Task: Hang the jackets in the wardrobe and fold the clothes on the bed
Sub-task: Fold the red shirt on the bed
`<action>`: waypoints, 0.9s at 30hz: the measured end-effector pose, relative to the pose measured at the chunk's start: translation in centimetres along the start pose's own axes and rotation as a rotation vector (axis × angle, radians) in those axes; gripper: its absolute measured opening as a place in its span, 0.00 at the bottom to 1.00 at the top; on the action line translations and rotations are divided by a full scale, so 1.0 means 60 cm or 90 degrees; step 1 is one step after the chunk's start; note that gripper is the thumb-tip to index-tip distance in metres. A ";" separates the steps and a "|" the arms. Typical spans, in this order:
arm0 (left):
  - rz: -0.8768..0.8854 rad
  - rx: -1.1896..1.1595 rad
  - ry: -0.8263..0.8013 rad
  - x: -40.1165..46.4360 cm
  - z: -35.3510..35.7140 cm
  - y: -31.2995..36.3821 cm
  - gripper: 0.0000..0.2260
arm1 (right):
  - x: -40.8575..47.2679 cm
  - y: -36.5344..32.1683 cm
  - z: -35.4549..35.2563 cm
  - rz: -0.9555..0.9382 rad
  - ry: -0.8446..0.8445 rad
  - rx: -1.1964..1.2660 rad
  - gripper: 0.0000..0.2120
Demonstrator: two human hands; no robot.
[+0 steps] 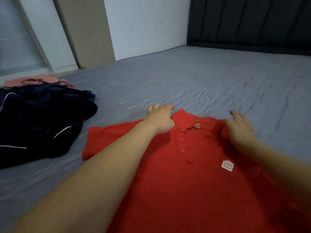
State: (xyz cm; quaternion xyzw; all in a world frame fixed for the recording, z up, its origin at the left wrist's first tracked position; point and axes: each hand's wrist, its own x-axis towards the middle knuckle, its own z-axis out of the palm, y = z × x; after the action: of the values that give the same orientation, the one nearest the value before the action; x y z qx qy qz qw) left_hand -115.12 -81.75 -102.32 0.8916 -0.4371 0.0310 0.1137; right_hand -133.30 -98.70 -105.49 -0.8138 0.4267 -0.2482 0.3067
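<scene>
Head view: a red polo shirt (193, 174) lies front-up on the bed (202, 84), the left hand (160, 119) gripping one shoulder and the right hand (239, 130) pinching the other, apparently squaring it for folding; dark clothes (38, 121) wait nearby.

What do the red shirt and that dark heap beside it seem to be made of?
The red polo shirt looks like matte knitted cotton or a blend: dull surface, soft collar, plastic-looking buttons. The navy garment seems plush, perhaps velour or fleece, with deep soft folds and thin white piping. Neither fibre is certain.
</scene>
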 end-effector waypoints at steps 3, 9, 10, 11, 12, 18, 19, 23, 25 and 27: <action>-0.129 -0.050 -0.112 0.065 0.030 0.041 0.29 | 0.006 0.021 -0.013 0.153 -0.146 0.246 0.29; -0.166 -0.615 -0.065 0.101 0.034 0.062 0.12 | 0.028 0.005 -0.013 0.052 -0.121 0.204 0.08; -0.158 -0.679 -0.032 0.096 0.024 0.063 0.15 | 0.028 -0.001 -0.018 0.018 -0.048 0.198 0.07; -0.143 -0.725 -0.007 0.087 0.015 0.061 0.17 | 0.020 -0.006 -0.025 -0.029 0.018 0.191 0.08; -0.122 -0.757 0.001 0.074 0.007 0.055 0.18 | 0.007 -0.008 -0.033 -0.094 0.056 0.183 0.10; 0.000 -0.651 -0.143 -0.066 -0.016 -0.027 0.06 | -0.106 -0.011 -0.087 -0.333 -0.191 0.156 0.12; -0.008 -0.651 -0.115 -0.078 -0.012 -0.037 0.07 | -0.107 -0.015 -0.084 -0.346 -0.144 0.108 0.13; 0.028 -0.243 0.122 -0.077 0.017 -0.012 0.12 | -0.103 -0.028 -0.023 -0.278 -0.137 -0.206 0.24; 0.087 -0.104 0.067 -0.067 0.046 0.009 0.18 | -0.116 -0.007 0.017 -0.259 -0.205 -0.324 0.31; 0.046 -0.011 -0.093 -0.063 0.082 0.007 0.24 | -0.131 0.021 0.045 -0.250 -0.221 -0.362 0.34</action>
State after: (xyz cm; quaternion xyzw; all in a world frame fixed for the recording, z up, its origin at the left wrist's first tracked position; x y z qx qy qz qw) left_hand -117.96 -80.22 -107.61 0.8743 -0.4761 -0.0339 0.0880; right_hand -136.23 -91.82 -109.36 -0.9624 0.2567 -0.0324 0.0831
